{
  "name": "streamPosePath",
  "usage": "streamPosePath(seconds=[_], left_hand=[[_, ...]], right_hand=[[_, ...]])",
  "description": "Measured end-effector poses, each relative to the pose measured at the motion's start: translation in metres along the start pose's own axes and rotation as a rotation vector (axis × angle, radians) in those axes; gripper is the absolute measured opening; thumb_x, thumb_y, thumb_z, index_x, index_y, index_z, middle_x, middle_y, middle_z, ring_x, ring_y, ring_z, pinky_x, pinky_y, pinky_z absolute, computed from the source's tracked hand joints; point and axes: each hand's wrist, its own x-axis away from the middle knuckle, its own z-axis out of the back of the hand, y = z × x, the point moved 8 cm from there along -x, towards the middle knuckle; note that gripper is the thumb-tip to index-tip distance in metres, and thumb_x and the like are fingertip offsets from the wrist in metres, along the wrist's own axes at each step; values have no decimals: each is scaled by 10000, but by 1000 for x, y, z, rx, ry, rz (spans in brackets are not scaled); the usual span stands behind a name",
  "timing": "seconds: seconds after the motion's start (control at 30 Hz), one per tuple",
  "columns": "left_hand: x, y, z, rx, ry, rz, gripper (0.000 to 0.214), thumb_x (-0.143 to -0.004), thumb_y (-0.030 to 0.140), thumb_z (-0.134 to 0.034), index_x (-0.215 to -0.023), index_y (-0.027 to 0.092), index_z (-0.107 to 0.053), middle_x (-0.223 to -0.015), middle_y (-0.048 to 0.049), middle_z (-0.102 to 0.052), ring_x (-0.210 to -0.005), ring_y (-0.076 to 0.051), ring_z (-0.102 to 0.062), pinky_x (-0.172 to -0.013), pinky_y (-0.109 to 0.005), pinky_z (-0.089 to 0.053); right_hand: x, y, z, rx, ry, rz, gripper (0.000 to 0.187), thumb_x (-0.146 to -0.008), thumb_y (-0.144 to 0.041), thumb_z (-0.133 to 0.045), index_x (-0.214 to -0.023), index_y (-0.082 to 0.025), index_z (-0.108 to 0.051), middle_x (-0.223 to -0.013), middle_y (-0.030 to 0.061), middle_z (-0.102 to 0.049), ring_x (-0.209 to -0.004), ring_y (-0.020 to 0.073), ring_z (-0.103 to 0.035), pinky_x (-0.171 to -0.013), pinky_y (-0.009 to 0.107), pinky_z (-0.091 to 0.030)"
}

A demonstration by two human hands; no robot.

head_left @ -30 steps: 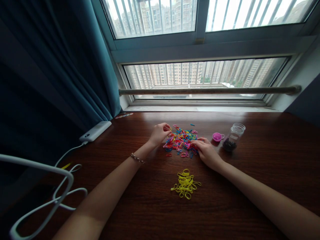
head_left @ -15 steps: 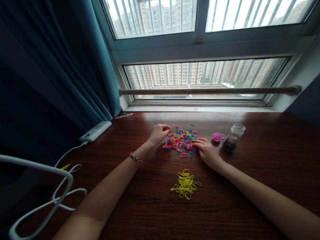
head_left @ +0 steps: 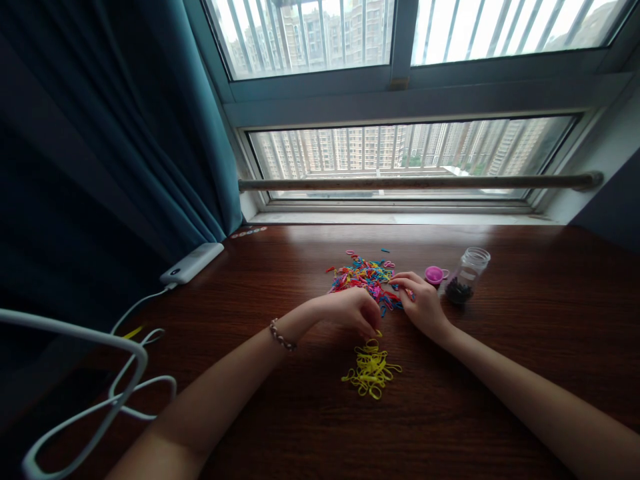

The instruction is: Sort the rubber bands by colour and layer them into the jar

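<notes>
A heap of small mixed-colour rubber bands (head_left: 363, 275) lies on the dark wooden table (head_left: 310, 427) below the window. Nearer me sits a separate pile of yellow bands (head_left: 371, 371). My left hand (head_left: 351, 311) hovers just above the far edge of the yellow pile, its fingers curled down in a pinch on a yellow band. My right hand (head_left: 421, 299) rests at the right side of the mixed heap, fingertips pinched together on a band among the bands.
A small pink lid (head_left: 433, 274) and an open glass jar (head_left: 465, 275) with dark contents stand right of the heap. A white power bank (head_left: 191, 262) with white cable (head_left: 125, 387) lies at the left by a teal curtain (head_left: 125, 133). A windowsill runs behind.
My left hand has left the heap's left side and come toward me to the yellow pile. My right hand shifted slightly and pinched at the heap's right edge.
</notes>
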Motion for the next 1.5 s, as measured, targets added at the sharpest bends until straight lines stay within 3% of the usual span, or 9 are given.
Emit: streamPosePath(seconds=[0.1,0.23,0.37,0.5,0.77,0.9,1.07,1.2,1.5], left_hand=[[-1,4,-10,-41,-60,-26,152,-644,232,-684,-773,151,-685,-683,-19,-680,-637,-137,-617,-565,-195,-461],[6,7,5,-5,-39,-31,218,-617,255,-703,-804,143,-688,-719,-40,-687,-660,-157,-626,-577,-209,-467],[20,-10,62,-39,307,76,267,-691,337,-615,-816,108,-672,-637,-49,-656,-544,-125,-587,-512,-208,-442],[50,-41,126,-423,832,361,239,-708,315,-551,-756,115,-673,-631,-55,-655,-536,-126,-569,-513,-208,-412],[49,-78,139,-507,896,474,232,-615,348,-608,-707,150,-685,-700,-72,-677,-655,-177,-602,-566,-222,-410],[46,-83,140,-504,890,486,210,-601,316,-609,-707,157,-696,-680,-66,-676,-650,-171,-601,-558,-217,-406],[47,-83,140,-497,897,485,205,-605,301,-597,-703,154,-701,-672,-76,-675,-648,-177,-604,-551,-220,-406],[48,-81,139,-497,916,476,229,-609,346,-606,-697,154,-693,-702,-89,-680,-655,-184,-606,-571,-229,-412],[44,-80,139,-468,901,421,190,-600,297,-611,-696,157,-696,-702,-70,-680,-677,-177,-606,-583,-222,-414]], right_hand=[[-1,-1,6,-91,46,-50,225,-747,-80,-463,-808,-177,-657,-885,53,-624,-861,184,-574,-795,305,-448],[-1,5,8,-267,82,-156,192,-756,-112,-475,-782,-174,-655,-867,52,-630,-856,184,-580,-782,307,-455],[1,-5,8,-425,50,-188,164,-758,-116,-486,-752,-166,-642,-843,53,-626,-834,181,-581,-769,308,-456],[5,-43,1,-470,-123,-41,184,-772,-93,-473,-745,-164,-641,-825,53,-618,-821,169,-577,-764,299,-449],[33,-96,-32,-427,-592,303,258,-700,-9,-479,-841,-144,-647,-829,61,-639,-772,143,-588,-720,248,-467],[21,-76,-25,-331,-442,269,269,-725,-34,-464,-874,-161,-650,-855,63,-655,-839,159,-594,-788,278,-457],[-15,-13,-13,-65,-159,18,261,-751,-109,-466,-919,-188,-649,-910,58,-662,-877,197,-603,-793,321,-459],[-46,22,-34,87,-202,-99,320,-743,-74,-427,-930,-191,-658,-920,51,-678,-869,196,-616,-806,317,-458],[-74,44,-65,247,-204,-181,328,-669,-18,-467,-797,-188,-717,-858,70,-693,-857,206,-611,-816,284,-429]])
